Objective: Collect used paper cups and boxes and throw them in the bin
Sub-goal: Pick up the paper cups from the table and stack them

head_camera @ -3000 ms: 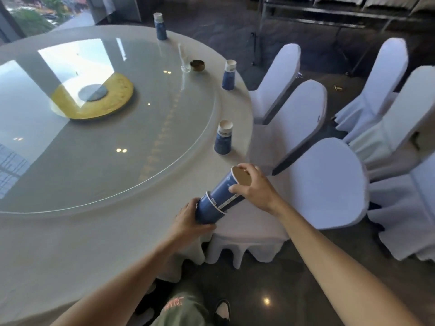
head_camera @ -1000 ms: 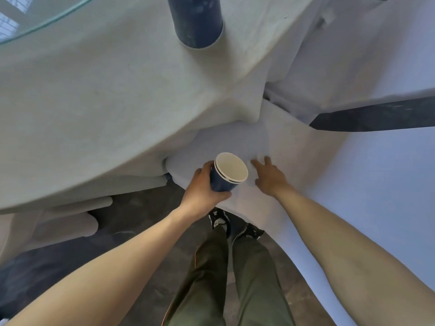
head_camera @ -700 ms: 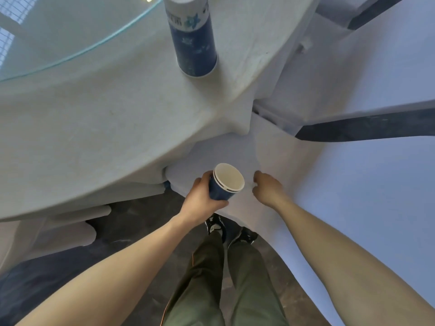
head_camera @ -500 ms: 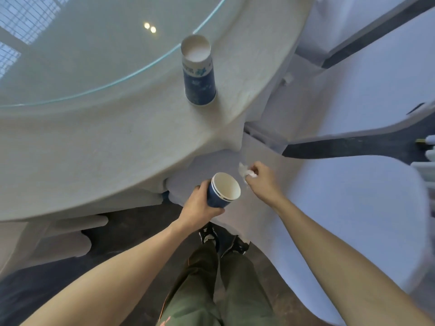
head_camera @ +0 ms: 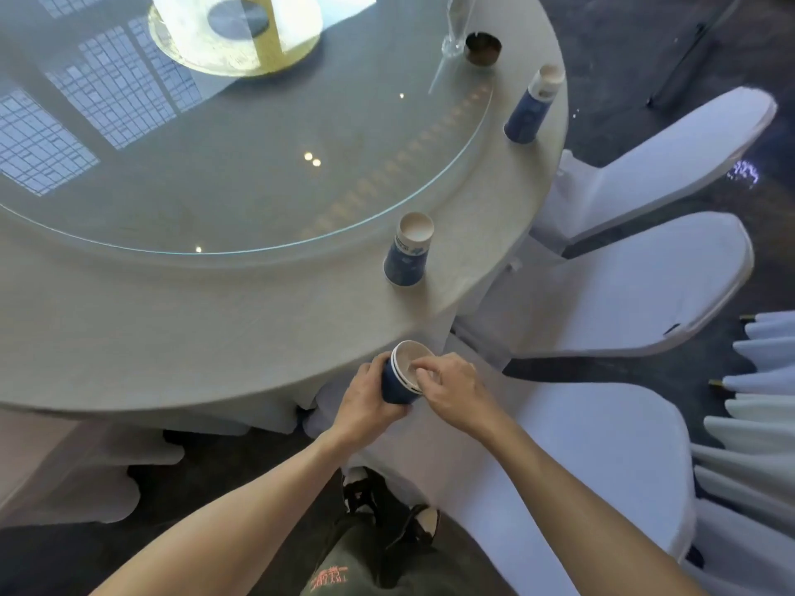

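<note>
My left hand grips a stack of nested blue paper cups just below the table's near edge, mouth tilted up. My right hand reaches over the stack's rim with its fingertips pinched inside the mouth, on what looks like a small white paper scrap. A blue paper cup stands upright on the tablecloth near the edge, above my hands. A second blue cup stands farther along the rim at the upper right.
The round table carries a glass turntable with a gold centre. A small dark dish and a clear glass sit at the far rim. White-covered chairs crowd the right side; one stands beside my legs.
The view has lifted from the chair seat to the table. My right hand picked a white scrap off the chair seat and moved it to the mouth of the cup stack.
</note>
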`<act>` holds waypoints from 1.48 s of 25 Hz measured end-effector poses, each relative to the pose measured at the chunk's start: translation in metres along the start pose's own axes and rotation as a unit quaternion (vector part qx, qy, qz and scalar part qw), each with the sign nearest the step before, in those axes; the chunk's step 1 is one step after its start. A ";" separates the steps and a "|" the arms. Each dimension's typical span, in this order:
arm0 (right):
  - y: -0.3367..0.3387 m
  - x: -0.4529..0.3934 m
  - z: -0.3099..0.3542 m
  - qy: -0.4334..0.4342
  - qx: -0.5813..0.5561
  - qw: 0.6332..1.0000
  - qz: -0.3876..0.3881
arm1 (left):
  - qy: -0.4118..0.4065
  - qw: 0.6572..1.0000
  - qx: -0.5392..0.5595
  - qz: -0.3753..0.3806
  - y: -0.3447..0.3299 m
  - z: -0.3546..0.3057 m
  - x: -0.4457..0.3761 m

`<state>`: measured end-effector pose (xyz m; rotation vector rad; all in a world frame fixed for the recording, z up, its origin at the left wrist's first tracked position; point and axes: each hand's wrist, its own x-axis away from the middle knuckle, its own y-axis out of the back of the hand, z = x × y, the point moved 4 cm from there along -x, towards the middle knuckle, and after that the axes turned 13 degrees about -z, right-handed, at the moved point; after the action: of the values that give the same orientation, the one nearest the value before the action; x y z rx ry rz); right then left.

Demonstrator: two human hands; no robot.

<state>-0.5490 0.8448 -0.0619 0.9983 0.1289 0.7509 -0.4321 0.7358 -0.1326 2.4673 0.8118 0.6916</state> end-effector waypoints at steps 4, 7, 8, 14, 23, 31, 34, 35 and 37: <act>0.015 -0.033 0.021 0.122 0.046 0.985 -0.118 | 0.027 0.999 0.028 -0.029 0.023 0.007 -0.004; 0.027 -0.084 0.042 0.187 0.136 0.957 -0.176 | 0.044 0.997 0.035 -0.043 0.035 0.016 -0.003; 0.032 -0.100 0.053 0.199 0.169 0.949 -0.179 | 0.050 0.997 0.035 -0.044 0.039 0.020 -0.002; 0.039 -0.180 0.077 0.129 0.294 0.944 -0.075 | 0.065 0.997 0.038 -0.006 0.051 0.040 0.006; 0.031 -0.144 0.033 0.029 0.196 0.974 -0.105 | 0.061 0.996 0.064 -0.007 0.061 0.040 0.007; 0.078 -0.034 -0.056 -0.136 0.031 0.990 -0.029 | 0.045 0.991 0.112 -0.063 0.050 -0.034 0.003; 0.108 0.014 -0.074 -0.155 -0.086 0.980 -0.093 | 0.026 0.986 0.139 -0.083 0.040 -0.078 0.004; 0.123 0.036 -0.089 -0.158 -0.109 0.975 -0.111 | 0.010 0.985 0.150 -0.088 0.031 -0.100 0.010; 0.132 0.054 -0.101 -0.151 -0.149 0.969 -0.123 | -0.005 0.978 0.175 -0.114 0.031 -0.125 0.010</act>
<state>-0.6193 0.9920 -0.0004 0.7790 -0.1207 0.3700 -0.4851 0.7513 -0.0159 2.6167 1.2824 0.4849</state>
